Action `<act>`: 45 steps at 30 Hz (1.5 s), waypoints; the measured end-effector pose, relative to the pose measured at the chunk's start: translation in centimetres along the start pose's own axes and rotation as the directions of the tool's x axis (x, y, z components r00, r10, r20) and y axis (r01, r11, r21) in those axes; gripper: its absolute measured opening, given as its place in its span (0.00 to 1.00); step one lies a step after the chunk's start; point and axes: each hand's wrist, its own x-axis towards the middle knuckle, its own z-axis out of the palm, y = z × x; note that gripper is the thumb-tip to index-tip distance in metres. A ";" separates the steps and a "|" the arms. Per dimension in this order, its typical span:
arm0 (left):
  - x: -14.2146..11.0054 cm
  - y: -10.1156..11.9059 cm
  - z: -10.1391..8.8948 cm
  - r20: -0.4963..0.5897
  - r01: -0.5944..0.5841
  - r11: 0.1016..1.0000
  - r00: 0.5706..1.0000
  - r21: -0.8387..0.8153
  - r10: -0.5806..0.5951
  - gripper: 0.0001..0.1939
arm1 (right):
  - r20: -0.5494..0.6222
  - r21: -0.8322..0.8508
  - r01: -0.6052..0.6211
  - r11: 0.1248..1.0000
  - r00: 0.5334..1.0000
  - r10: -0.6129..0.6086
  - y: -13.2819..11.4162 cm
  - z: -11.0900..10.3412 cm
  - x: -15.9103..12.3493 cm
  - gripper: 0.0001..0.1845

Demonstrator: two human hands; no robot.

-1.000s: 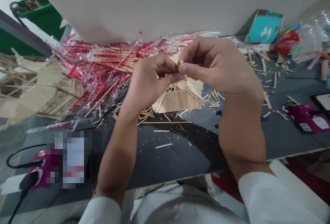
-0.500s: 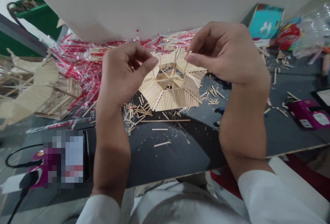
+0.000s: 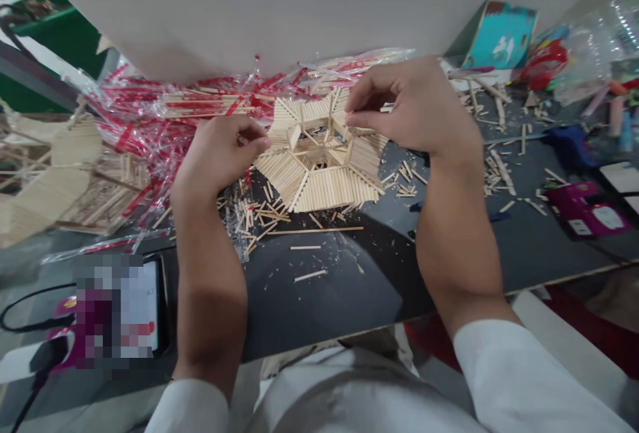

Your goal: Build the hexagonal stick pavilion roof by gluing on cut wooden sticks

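Observation:
A six-sided roof model [image 3: 319, 170] built of thin wooden sticks lies on the dark table [image 3: 329, 300]. My left hand [image 3: 217, 153] rests at its left edge with thumb and fingers pinched together; what they hold I cannot make out. My right hand [image 3: 414, 110] hovers over the model's far right side, its fingers pinched on a short wooden stick [image 3: 387, 108]. Loose cut sticks [image 3: 259, 213] lie scattered in front of the model.
Clear red-printed wrappers with long sticks [image 3: 190, 114] are heaped at the back left. Other stick-built pieces [image 3: 74, 180] stand at the left. A teal box [image 3: 496, 37] and plastic clutter sit at the back right, a magenta box [image 3: 584, 210] at the right.
Both hands parted from in front of my face and came down to the model. The left hand moved down to its left edge; the right lowered onto its far right side.

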 end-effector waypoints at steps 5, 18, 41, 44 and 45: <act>0.1 0.3 0.1 -0.004 0.006 1.000 1.000 -0.004 -0.006 0.09 | 0.020 -0.076 -0.002 0.997 1.000 0.004 -0.4 -0.2 -0.1 0.06; 0.1 0.0 0.2 0.003 -0.006 1.000 1.000 -0.006 0.006 0.11 | 0.055 -0.103 0.008 0.995 0.998 -0.002 -0.3 -0.2 0.0 0.07; 0.1 0.3 0.2 0.005 0.021 1.000 1.000 0.005 -0.021 0.10 | 0.057 -0.085 -0.067 0.994 0.996 0.072 -0.8 -0.4 0.0 0.09; 0.1 0.3 0.2 0.007 0.017 1.000 1.000 -0.002 -0.017 0.10 | 0.066 -0.158 -0.026 0.987 0.997 0.037 -0.6 -0.3 0.1 0.06; 0.1 0.3 0.2 0.007 0.015 1.000 1.000 -0.002 -0.015 0.10 | 0.068 -0.163 -0.021 0.986 0.997 0.033 -0.5 -0.3 0.1 0.06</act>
